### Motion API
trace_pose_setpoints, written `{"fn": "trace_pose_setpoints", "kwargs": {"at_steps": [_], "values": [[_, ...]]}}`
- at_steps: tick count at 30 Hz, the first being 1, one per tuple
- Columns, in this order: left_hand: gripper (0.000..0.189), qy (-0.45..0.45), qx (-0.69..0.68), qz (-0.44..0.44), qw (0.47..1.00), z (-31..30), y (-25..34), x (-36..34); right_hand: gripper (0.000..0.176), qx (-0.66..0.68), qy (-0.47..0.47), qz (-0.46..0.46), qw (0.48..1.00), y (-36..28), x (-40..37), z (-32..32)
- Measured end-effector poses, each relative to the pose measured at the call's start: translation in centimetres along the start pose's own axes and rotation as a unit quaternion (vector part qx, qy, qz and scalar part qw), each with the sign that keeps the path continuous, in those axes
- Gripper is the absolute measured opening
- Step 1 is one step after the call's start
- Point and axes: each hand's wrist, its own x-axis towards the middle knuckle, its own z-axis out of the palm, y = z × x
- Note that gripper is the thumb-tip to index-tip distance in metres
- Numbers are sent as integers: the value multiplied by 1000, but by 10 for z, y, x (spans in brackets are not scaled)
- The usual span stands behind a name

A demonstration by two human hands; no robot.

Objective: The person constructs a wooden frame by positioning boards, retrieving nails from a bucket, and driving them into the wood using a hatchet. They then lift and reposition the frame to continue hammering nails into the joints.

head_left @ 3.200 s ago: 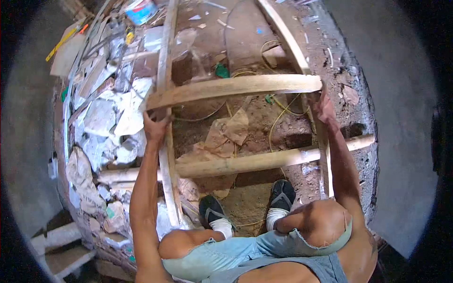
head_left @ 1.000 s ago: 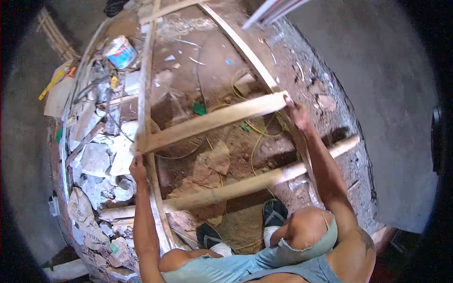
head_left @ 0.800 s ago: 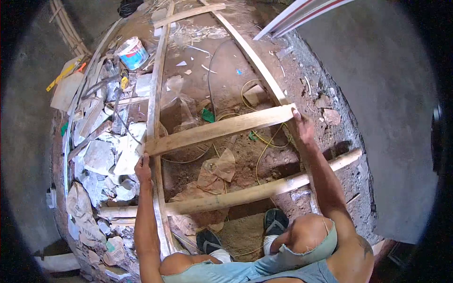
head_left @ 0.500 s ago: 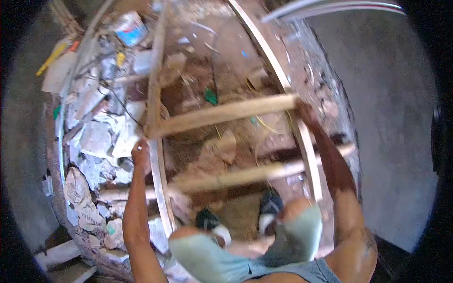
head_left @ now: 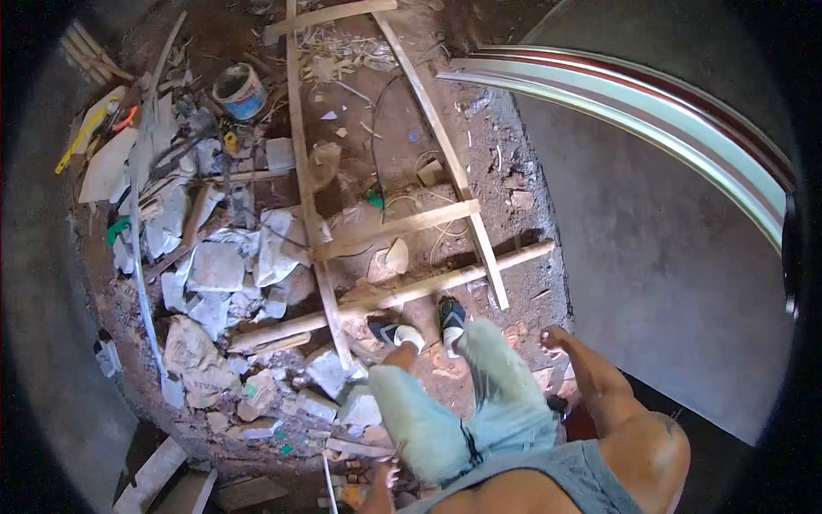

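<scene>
A ladder-like wooden frame [head_left: 441, 141] of two long rails and crosspieces lies ahead of my feet. Its near crosspiece [head_left: 394, 230] spans the rails, and the rails' near ends rest over a round wooden pole [head_left: 398, 295]. My right hand [head_left: 555, 340] is right of my knee, apart from the frame, fingers loosely bent with nothing visible in them. Low by my left thigh, my left hand [head_left: 384, 474] is partly in view, fingers apart and half curled; it touches no part of the frame.
Broken slabs and rubble [head_left: 218, 265] cover the ground on the left. A paint bucket [head_left: 240, 92] stands beyond them, with a yellow level-like tool [head_left: 86, 133] farther left. Long curved-looking strips [head_left: 634, 107] extend across the upper right, above a grey floor [head_left: 659, 283].
Both hands have let go of the wooden frame and drawn back towards my body. The frame now lies lower, across the pole, and my view has risen away from it.
</scene>
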Motion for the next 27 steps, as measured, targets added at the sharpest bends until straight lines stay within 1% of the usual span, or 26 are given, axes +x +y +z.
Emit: {"fn": "trace_pose_setpoints", "kwargs": {"at_steps": [1,3,4,5,6,7,8,9,10,11,12,13,14,15,16,17,18,19,20,21,22,23,24,25,26,27], "values": [[35,-17,-59,-21,998,9,-2,-26,26,4,8,30,1000,-8,-19,-1],[32,-23,-167,-45,985,12,18,-49,26,-6,19,-8,1000,-18,-19,-16],[30,-13,-216,-52,975,7,33,-51,26,-9,26,-29,999,-27,-22,-22],[29,0,-270,-56,961,-3,53,-45,23,23,38,-44,998,-58,-38,-33],[28,23,-326,-50,944,-16,76,-35,23,9,39,-57,998,-80,-24,-49],[27,52,-386,-29,921,-37,110,-26,24,-6,73,-97,993,-106,-6,-64],[22,96,-460,69,880,-56,136,-19,24,-17,105,-134,985,-127,6,-75],[19,139,-521,167,826,-98,189,-15,26,-97,179,-266,942,-159,10,-95],[19,163,-484,164,844,-136,237,-21,27,-171,244,-389,872,-194,16,-119],[19,186,-448,161,859,-178,292,-36,26,-112,251,-363,890,-248,-14,-134],[18,174,-536,178,806,-197,321,-21,25,-53,259,-338,904,-305,-46,-147],[18,213,-484,223,819,-222,354,-20,20,-21,253,-410,876,-334,-29,-164],[19,218,-460,260,821,-257,409,-63,16,12,246,-478,843,-364,-12,-181],[20,231,-456,274,815,-276,442,-68,16,6,239,-481,843,-406,-19,-189],[22,242,-452,287,809,-290,468,-67,16,113,170,-457,865,-460,-45,-194],[25,236,-449,290,812,-301,489,-65,16,216,97,-426,873,-514,-49,-207],[25,252,-479,274,795,-296,506,-52,16,73,172,-511,839,-566,-3,-222],[24,297,-461,273,791,-286,521,-48,17,-72,239,-579,776,-617,46,-236],[25,299,-448,247,806,-276,538,-44,18,-10,217,-579,786,-689,72,-231],[28,270,-535,198,776,-254,562,-34,22,-141,187,-523,819,-774,118,-234],[29,307,-508,182,784,-234,585,-36,25,-199,231,-544,782,-851,98,-221],[28,264,-496,38,826,-198,592,-24,24,-170,199,-516,816,-921,90,-202],[27,280,-445,103,844,-141,582,7,33,-59,217,-585,779,-975,157,-181],[26,132,-607,51,782,-138,619,-1,36,-115,234,-550,793,-1033,127,-169],[23,188,-494,88,845,-203,715,-41,38,62,101,-602,790,-1093,190,-160],[21,191,-456,94,864,-228,752,-42,36,-33,165,-588,791,-1139,173,-155]]}}
